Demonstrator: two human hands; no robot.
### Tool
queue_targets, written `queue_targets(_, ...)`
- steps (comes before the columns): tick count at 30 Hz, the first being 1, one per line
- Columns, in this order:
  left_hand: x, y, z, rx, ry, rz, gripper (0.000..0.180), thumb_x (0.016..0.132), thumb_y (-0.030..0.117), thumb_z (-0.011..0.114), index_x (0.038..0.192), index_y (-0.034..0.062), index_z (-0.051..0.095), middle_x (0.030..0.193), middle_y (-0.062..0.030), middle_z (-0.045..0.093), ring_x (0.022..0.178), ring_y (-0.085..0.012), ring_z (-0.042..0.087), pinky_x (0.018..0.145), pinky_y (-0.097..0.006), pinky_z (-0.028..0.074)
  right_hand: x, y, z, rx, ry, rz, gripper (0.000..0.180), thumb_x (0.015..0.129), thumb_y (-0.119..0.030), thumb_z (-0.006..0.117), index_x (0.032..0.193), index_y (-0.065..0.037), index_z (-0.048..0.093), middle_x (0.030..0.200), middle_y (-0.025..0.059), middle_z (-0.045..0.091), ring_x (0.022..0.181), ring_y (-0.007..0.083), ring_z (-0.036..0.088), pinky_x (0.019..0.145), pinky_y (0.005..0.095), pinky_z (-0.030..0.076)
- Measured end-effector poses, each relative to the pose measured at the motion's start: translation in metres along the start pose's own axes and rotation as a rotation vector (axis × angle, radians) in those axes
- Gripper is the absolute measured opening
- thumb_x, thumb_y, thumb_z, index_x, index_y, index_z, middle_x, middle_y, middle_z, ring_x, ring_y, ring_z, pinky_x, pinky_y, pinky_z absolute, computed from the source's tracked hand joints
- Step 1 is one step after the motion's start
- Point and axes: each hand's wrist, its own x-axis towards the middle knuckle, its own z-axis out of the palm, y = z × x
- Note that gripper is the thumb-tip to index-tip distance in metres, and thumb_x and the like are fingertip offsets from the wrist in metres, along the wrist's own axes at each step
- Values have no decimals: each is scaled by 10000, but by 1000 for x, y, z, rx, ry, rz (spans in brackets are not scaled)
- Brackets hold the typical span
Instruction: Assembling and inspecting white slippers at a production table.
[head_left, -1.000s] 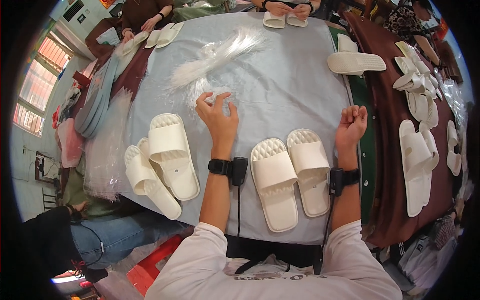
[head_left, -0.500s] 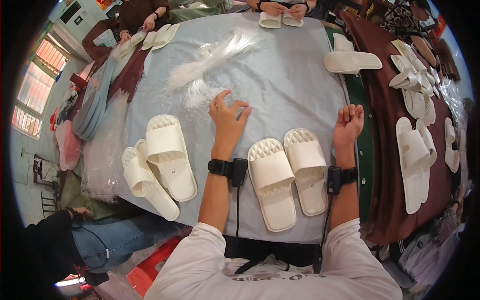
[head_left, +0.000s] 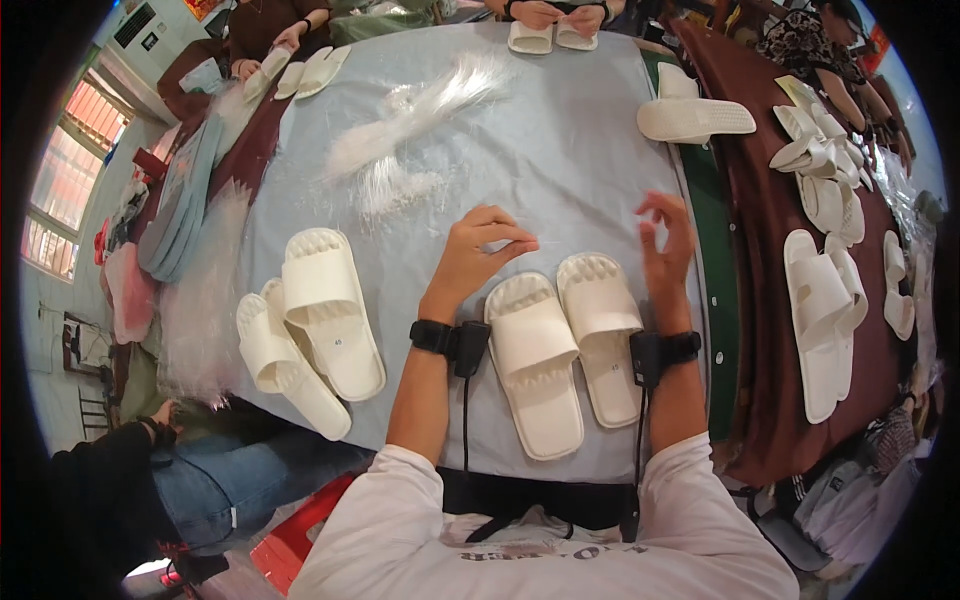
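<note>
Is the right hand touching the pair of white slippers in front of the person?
Apart. The head view shows the right hand raised beside the slippers, grey cloth visible between.

Bench (head_left: 590, 150) covered in pale blue-grey cloth. Cream slipper pair (head_left: 560, 345) side by side at near edge. Second slipper pair (head_left: 305, 325) overlapping at left. Clear plastic strand bundle (head_left: 420, 125) mid-bench. Single slipper (head_left: 695, 118) far right.

Bare grey tablecloth (head_left: 560, 150) lies open ahead of both hands, up to the heap of clear plastic strands (head_left: 420, 130). A pair of white slippers (head_left: 560, 350) fills the gap between the forearms; two more slippers (head_left: 310, 330) block the left.
</note>
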Motion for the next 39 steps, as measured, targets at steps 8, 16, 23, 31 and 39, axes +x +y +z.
queue_targets(8,7,18,12,-190,-108,-162,143,767,33,839,896,68,791,835,-9,649,734,-125,588,635,-266,477,2,-18,23,-201,-637,-39,137,795,-49,777,923,-49,727,917,34,710,932,233,573,895,364,433)
queue_targets(16,-2,9,2,-409,-196,-412,203,818,73,817,1017,104,791,811,4,643,738,-80,557,688,-243,456,-16,25,12,-52,-288,347,118,979,-116,623,975,1,632,826,88,632,786,194,590,733,319,471)
queue_targets(23,1,38,15,-275,-666,-412,584,736,339,896,1256,139,722,831,-4,664,748,-101,554,702,-257,443,-15,29,14,-281,-283,347,240,1024,-215,589,963,14,628,836,102,640,778,204,593,725,321,475)
queue_targets(31,-4,34,12,-409,-620,-513,533,675,327,940,1075,42,735,792,36,597,738,-70,532,653,-235,426,-10,21,22,-154,-188,431,237,1028,-211,580,956,5,643,814,70,616,781,126,547,711,280,442)
queue_targets(39,-3,15,14,-282,-41,-558,487,726,326,927,1015,2,706,718,40,593,681,-42,531,623,-233,434,-12,37,-16,100,83,365,168,1024,-163,616,938,-19,629,868,-30,573,834,58,508,732,212,406)
